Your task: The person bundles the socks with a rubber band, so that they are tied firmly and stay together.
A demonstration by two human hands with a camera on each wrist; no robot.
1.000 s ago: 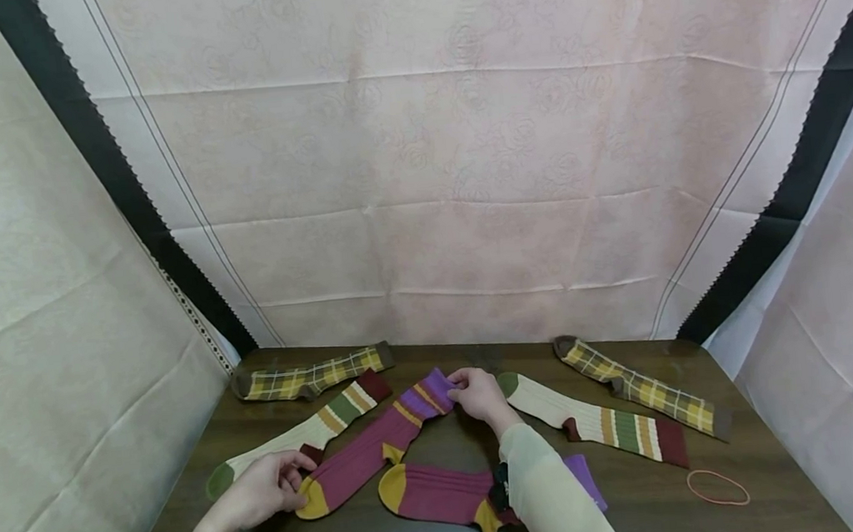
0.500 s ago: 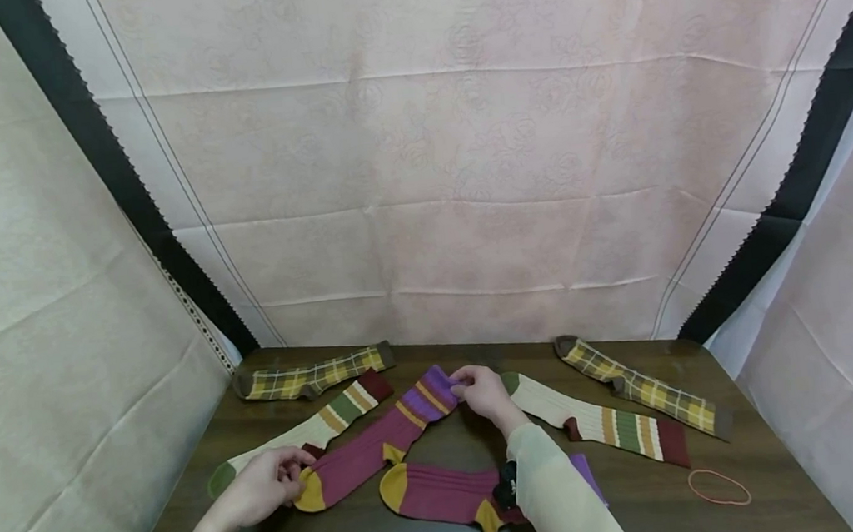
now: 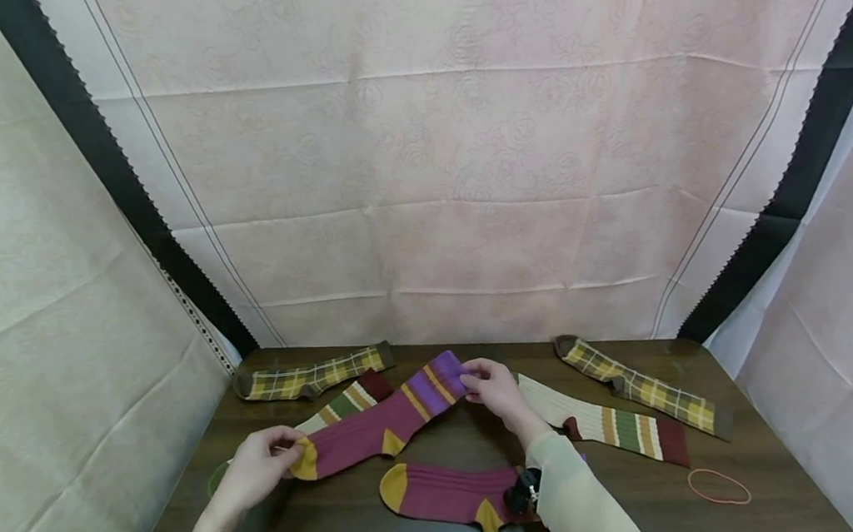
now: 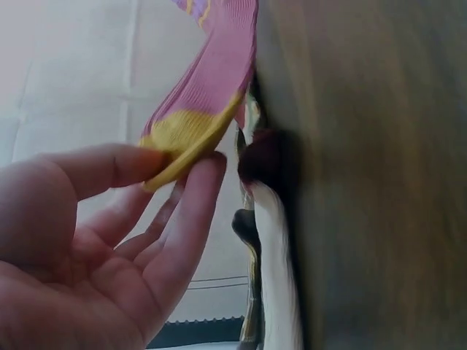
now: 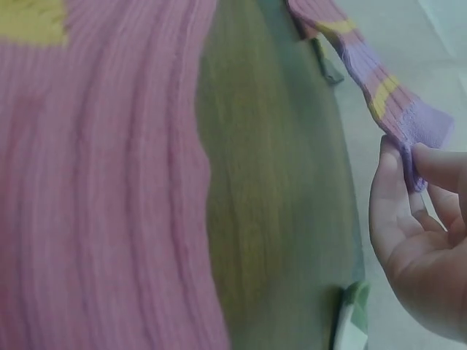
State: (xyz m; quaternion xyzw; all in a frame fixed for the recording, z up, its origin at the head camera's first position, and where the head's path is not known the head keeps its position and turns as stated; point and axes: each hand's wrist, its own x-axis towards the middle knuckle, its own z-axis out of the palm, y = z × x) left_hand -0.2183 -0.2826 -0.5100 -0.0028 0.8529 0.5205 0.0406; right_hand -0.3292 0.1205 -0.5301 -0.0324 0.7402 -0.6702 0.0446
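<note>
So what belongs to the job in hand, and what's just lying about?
In use: ribbed magenta sock with yellow toe, pinched by left hand and right hand; probably its matching sock.

Lying about, apparently: two cream striped socks; two yellow plaid socks; thin pink loop.

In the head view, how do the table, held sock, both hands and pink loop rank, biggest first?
1. Table
2. Held sock
3. Left hand, right hand: too alike to rank
4. Pink loop

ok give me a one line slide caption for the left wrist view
Left hand pinching the yellow toe of a pink sock above the brown table.
</note>
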